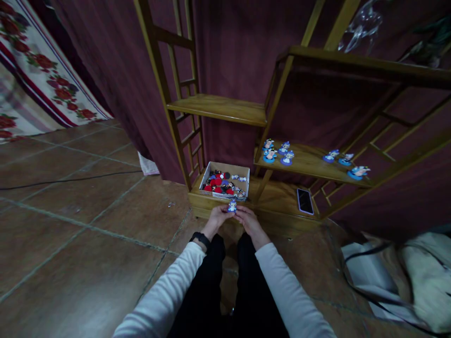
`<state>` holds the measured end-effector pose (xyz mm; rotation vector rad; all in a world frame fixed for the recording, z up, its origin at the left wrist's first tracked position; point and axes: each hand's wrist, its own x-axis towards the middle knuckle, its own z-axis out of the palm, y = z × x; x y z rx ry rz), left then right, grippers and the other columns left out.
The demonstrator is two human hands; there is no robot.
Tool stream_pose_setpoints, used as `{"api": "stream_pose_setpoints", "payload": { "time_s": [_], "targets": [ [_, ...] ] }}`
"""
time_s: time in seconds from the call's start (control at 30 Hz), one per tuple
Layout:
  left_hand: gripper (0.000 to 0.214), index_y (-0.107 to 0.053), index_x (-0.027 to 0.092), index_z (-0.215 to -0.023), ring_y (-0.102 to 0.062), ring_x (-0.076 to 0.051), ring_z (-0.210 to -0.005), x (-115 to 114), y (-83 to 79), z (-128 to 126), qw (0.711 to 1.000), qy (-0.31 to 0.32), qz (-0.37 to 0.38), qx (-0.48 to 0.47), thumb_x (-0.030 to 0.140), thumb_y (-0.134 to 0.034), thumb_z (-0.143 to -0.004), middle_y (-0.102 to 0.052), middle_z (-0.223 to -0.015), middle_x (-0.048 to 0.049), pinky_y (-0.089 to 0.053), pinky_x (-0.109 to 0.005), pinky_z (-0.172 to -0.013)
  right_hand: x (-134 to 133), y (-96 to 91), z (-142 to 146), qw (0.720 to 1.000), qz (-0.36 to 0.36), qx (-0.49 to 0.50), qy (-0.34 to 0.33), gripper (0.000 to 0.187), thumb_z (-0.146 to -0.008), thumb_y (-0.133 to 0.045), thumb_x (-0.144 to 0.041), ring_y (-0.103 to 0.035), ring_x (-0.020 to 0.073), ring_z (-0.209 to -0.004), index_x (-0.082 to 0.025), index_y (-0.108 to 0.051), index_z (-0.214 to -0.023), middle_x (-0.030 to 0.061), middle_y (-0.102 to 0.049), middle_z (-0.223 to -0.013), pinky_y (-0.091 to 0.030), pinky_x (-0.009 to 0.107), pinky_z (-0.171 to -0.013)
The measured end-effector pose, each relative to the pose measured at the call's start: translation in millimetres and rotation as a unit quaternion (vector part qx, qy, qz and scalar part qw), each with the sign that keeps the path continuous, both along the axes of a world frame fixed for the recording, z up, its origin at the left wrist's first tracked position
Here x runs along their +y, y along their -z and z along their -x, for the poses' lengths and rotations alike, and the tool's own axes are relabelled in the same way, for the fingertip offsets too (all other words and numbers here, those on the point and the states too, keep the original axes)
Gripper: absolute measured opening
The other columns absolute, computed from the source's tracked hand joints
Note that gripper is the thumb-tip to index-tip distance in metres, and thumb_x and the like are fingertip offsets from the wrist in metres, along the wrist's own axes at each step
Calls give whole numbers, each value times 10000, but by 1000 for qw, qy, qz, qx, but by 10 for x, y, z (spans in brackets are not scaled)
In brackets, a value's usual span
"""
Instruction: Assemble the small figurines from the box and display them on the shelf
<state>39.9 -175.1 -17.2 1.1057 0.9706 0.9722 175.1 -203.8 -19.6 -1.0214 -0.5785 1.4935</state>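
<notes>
A small purple-and-white figurine (232, 205) on a round base is held upright between my two hands, in front of the box. My left hand (219, 217) pinches it from the left, and my right hand (247, 217) grips it from the right with the fingertips. Just beyond them stands an open cardboard box (229, 168) with many small figurines in it, several with red bases (218, 182). On the shelf to the right, several figurines with blue or purple bases stand in two groups, among them a purple one (287, 157) and a blue one (358, 172).
A wooden display rack (218, 107) stands before a dark red curtain (229, 56). A phone (305, 201) lies on its bottom board. Bags (373, 270) sit on the floor at right. A cable (70, 180) crosses the tiles at left. A clear ornament (362, 26) tops the upper shelf.
</notes>
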Motion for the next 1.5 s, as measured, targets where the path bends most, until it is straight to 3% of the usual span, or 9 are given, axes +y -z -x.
{"api": "stream_pose_setpoints", "payload": {
  "time_s": [0.17, 0.27, 0.47, 0.83, 1.17, 1.5],
  "targets": [
    [213, -674, 95, -827, -642, -137, -699, -91, 21, 35, 982, -14, 147, -115, 79, -722, -620, -689, -764, -71, -502, -249, -727, -43, -34, -26, 1000, 6, -17, 0, 253, -523, -746, -192, -647, 166, -725, -160, -658, -759, 27, -688, -754, -496, 337, -772],
    [171, -655, 86, -852, -654, -143, -695, -108, 18, 45, 975, -36, 179, -130, 31, -647, -691, -686, -757, -86, -525, -268, -721, -33, -6, -41, 1000, 15, -22, -2, 244, -522, -734, -177, -650, 166, -718, -155, -654, -751, 30, -689, -748, -501, 332, -763],
    [202, -614, 83, -832, -655, -132, -646, -125, 31, 28, 968, -81, 200, -128, -39, -624, -671, -674, -701, -68, -539, -268, -695, 13, 77, -13, 999, 38, -21, 1, 198, -547, -693, -123, -657, 166, -725, -155, -644, -736, 27, -689, -712, -512, 323, -754],
    [142, -606, 93, -802, -622, -94, -576, -130, 22, 49, 962, -140, 198, -126, -10, -615, -704, -653, -653, -43, -512, -202, -635, -11, 147, -2, 999, 24, 7, -25, 232, -580, -710, -115, -672, 174, -752, -162, -614, -786, 33, -694, -728, -518, 345, -791],
    [100, -635, 93, -731, -606, -94, -545, -103, 43, 60, 962, -141, 202, -119, 6, -647, -683, -653, -639, -51, -497, -194, -585, -52, 90, -19, 999, 25, 0, -36, 172, -624, -689, -144, -668, 169, -728, -167, -598, -768, 41, -691, -736, -526, 364, -775],
    [209, -632, 89, -864, -643, -115, -648, -126, 35, 79, 966, -88, 198, -143, -32, -615, -694, -674, -767, -80, -532, -237, -662, -71, 54, 3, 999, 18, 4, -26, 232, -576, -696, -116, -663, 158, -742, -171, -619, -788, 21, -687, -753, -510, 336, -791]
  ]
}}
